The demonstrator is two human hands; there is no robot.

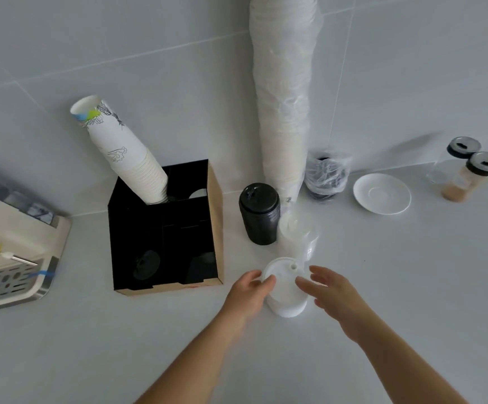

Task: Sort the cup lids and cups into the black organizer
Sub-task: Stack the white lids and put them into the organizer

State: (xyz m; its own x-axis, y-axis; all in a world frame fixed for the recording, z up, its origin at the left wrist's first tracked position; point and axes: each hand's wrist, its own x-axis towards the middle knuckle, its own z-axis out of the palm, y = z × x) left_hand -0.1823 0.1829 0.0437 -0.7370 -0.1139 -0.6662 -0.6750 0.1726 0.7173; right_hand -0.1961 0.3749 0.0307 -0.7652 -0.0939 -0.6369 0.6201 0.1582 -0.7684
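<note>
A stack of white lids [285, 290] stands on the counter near me. My left hand [250, 290] grips its left rim with thumb and fingers. My right hand [328, 290] hovers at its right side, fingers spread and a little blurred. The black organizer [161, 228] stands to the left, a leaning stack of white paper cups [123, 153] in its back left compartment and single black lids lying in its front compartments. Behind the white lids stand a translucent lid stack [296, 234] and a black lid stack [259, 212].
A tall sleeve of white cups [285, 97] leans in the wall corner, with a bag of black lids [326, 174] beside it. A white saucer [382, 193] and two jars [458, 170] sit at the right. A coffee machine [12, 252] stands at the left.
</note>
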